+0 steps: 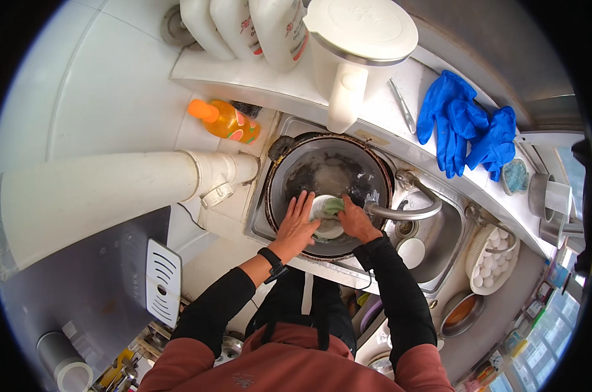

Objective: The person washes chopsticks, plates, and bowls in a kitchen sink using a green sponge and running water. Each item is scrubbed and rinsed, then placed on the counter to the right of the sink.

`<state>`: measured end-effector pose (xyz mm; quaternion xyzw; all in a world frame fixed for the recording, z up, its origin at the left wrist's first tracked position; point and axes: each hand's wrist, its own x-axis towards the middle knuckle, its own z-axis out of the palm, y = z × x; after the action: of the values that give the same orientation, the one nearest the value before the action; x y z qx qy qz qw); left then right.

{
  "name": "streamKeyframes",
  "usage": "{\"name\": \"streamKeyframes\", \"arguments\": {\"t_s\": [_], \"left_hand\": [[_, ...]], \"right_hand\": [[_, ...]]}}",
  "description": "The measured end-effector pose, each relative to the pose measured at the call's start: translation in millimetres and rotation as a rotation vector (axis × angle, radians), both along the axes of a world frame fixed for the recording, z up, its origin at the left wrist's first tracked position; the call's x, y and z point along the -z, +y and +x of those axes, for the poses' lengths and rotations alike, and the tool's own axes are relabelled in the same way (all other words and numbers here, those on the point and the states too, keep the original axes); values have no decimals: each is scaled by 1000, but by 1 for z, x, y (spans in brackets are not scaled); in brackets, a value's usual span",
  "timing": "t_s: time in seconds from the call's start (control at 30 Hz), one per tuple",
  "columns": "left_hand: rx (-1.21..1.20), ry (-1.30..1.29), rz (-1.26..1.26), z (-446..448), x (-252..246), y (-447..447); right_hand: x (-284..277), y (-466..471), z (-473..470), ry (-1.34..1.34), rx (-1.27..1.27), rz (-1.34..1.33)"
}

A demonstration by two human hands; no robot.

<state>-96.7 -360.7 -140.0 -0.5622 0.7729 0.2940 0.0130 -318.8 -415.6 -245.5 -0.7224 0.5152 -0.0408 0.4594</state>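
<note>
A large dark wok (335, 161) with a worn rim sits in the left sink basin, holding cloudy water. Inside its near part is a white bowl (317, 209), with more white dishware (330, 230) just below it, partly hidden. My left hand (295, 228) holds the bowl at its left side, thumb over the rim and fingers stretched along the outside. Pinched in my right hand (357, 220) is a green cloth or scrubber (333, 206), pressed against the bowl's inside. The fingertips under the cloth are hidden.
A curved metal faucet (408, 213) reaches over the wok's right edge. In the right basin (443, 235) lies a white bowl (411, 253). An orange bottle (232, 122), white kettle (347, 93), blue gloves (462, 122), a basket of eggs (494, 255) and a metal pan (462, 313) stand around.
</note>
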Motion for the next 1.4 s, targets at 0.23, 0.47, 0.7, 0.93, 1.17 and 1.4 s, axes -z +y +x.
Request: {"name": "streamKeyframes", "arguments": {"t_s": [0.23, 0.47, 0.7, 0.93, 1.17, 1.4], "left_hand": [[133, 108, -41, -7, 18, -15], [-544, 606, 492, -4, 24, -13], [-964, 1195, 564, -7, 35, -25], [-916, 1054, 562, -22, 43, -22], [-864, 1037, 569, -23, 45, -22], [-782, 917, 548, -18, 55, -13]], "right_hand": [[25, 3, -20, 215, -19, -491], [8, -15, -3, 67, 543, -521], [-27, 11, 30, -523, 988, 330], [-58, 9, 53, -618, 1089, 509], [-42, 6, 47, -800, 1155, 572], [33, -26, 23, 88, 477, -142]]}}
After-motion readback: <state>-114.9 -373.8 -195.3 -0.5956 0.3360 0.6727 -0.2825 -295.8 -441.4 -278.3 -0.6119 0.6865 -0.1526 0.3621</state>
